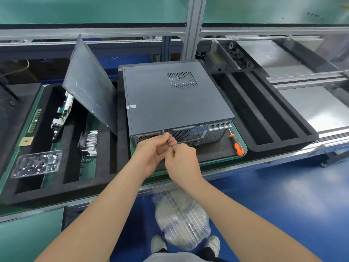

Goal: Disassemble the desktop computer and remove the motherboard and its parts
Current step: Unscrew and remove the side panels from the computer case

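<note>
Left fingers [164,138], right fingers [174,149] round screwdriver shaft [169,146]

At 6 o'clock a bundle wrapped in clear plastic [181,218] stands on the blue floor [283,195], between two white shoes [158,243]. At 3 o'clock a black foam tray [283,145] with long slots lies on the worktop [264,161], and shiny metal sheets [317,106] lie just beyond it toward 2 o'clock. At 12 o'clock a grey aluminium post [194,25] rises in front of a green shelf [94,8].
</note>
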